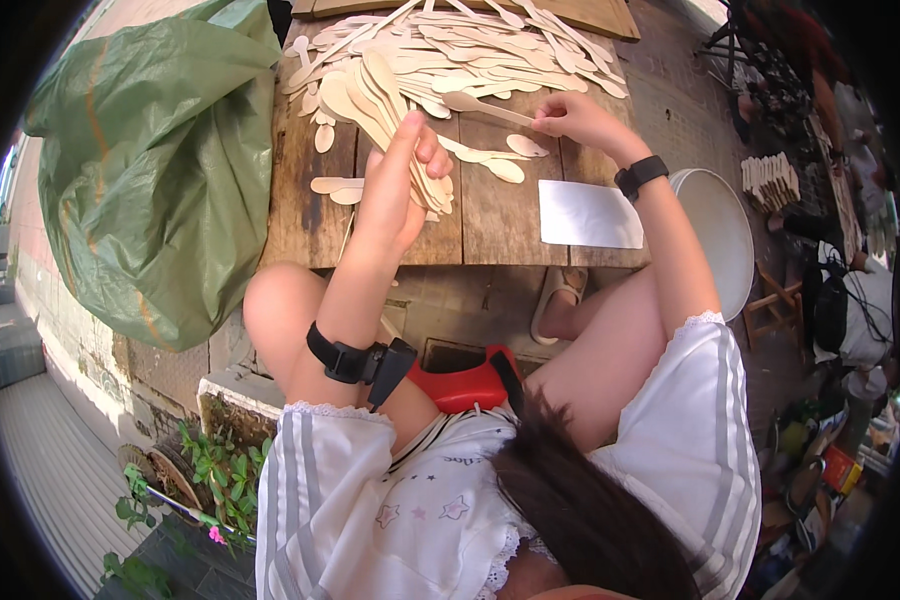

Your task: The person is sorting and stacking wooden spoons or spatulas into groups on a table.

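Observation:
My left hand (405, 185) is closed round a thick bunch of wooden spoons (365, 100), their bowls fanned out toward the far left. Between the thumb and fingers of my right hand (575, 120) is the handle end of a single wooden spoon (485, 107), its bowl pointing left. Beyond both hands, a large loose heap of wooden spoons (480, 50) covers the far part of the wooden table (490, 215). A few stray spoons (505, 168) lie between my hands, and others (336, 188) lie left of my left wrist.
A white rectangular sheet (590, 214) lies near the table's front right. Beside the table stand a green woven sack (160, 170) at left and a white bucket (715, 235) at right. A red object (465, 385) sits by my lap. Potted plants (225, 470) stand lower left.

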The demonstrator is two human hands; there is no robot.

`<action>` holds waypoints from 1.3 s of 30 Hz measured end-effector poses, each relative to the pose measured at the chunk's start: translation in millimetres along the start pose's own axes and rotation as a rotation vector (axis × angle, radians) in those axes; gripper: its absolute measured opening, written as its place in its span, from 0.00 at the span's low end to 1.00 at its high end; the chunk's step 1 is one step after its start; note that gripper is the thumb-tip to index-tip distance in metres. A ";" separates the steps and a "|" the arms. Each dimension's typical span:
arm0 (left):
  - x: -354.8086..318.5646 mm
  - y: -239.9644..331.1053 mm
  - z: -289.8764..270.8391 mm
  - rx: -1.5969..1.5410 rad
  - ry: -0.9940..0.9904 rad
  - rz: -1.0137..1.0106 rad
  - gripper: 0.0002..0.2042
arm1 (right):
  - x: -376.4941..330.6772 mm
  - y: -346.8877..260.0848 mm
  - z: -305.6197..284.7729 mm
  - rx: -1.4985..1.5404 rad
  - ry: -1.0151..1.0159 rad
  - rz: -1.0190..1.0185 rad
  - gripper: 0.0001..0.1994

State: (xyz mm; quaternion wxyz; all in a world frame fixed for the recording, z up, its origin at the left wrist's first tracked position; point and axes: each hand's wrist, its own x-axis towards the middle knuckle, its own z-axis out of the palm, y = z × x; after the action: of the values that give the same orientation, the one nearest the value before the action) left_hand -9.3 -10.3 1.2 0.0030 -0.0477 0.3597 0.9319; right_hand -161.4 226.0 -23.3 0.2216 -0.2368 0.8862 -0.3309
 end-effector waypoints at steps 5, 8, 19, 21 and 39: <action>1.3 -0.1 -6.0 0.009 0.045 0.035 0.08 | -32.5 -57.5 2.5 0.666 -0.049 0.041 0.11; 0.4 -3.7 -2.5 0.115 0.058 0.065 0.11 | -50.0 -99.2 30.7 0.989 -0.267 -0.029 0.11; 0.1 -14.7 -4.2 0.210 -0.014 0.092 0.17 | -43.6 -99.7 73.9 0.754 -0.135 -0.011 0.16; 1.4 -16.0 -5.3 0.199 0.024 0.111 0.15 | -32.8 -90.5 70.0 0.563 0.050 -0.081 0.17; 3.2 -12.4 -6.4 0.203 0.095 -0.018 0.14 | 20.3 -22.0 43.9 -0.574 0.555 -0.460 0.05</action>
State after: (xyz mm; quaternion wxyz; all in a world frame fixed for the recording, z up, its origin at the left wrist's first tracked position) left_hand -11.4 -5.4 -12.1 -0.0007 -0.0947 0.4515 0.8873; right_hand -147.3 178.7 -42.9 -0.1780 -0.3815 0.8922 -0.1637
